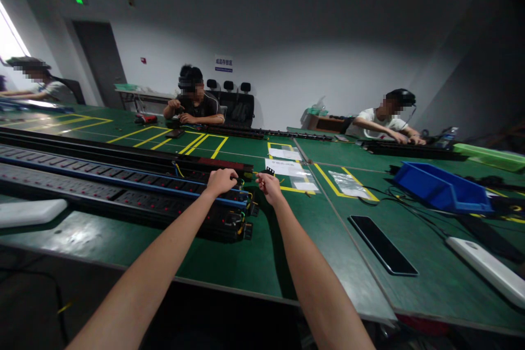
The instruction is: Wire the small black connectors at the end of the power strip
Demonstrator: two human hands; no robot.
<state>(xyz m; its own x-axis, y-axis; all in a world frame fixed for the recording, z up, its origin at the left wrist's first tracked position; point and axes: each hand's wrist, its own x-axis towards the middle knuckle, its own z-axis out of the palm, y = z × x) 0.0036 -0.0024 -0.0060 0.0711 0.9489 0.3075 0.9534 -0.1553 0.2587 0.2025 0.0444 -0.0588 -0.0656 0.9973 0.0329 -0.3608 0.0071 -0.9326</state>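
Long black power strips point(135, 197) with rows of sockets and small red dots lie side by side, running left across the green table. My left hand point(221, 181) is closed over the right end of the farther strips, its fingers curled and partly hidden. Just past that end, my right hand point(269, 186) pinches a small black piece point(269, 171) with a slotted edge. A thin yellow wire shows between the two hands. Below them, black end parts point(248, 229) and loose coloured wires stick out from the nearer strips.
A phone point(383, 244) and a white slab-like device point(488, 268) lie at right, near a blue bin point(443, 186) and black cables. Papers point(283, 167) sit within yellow tape lines. Another white device point(33, 212) is at left. Several people work across the table.
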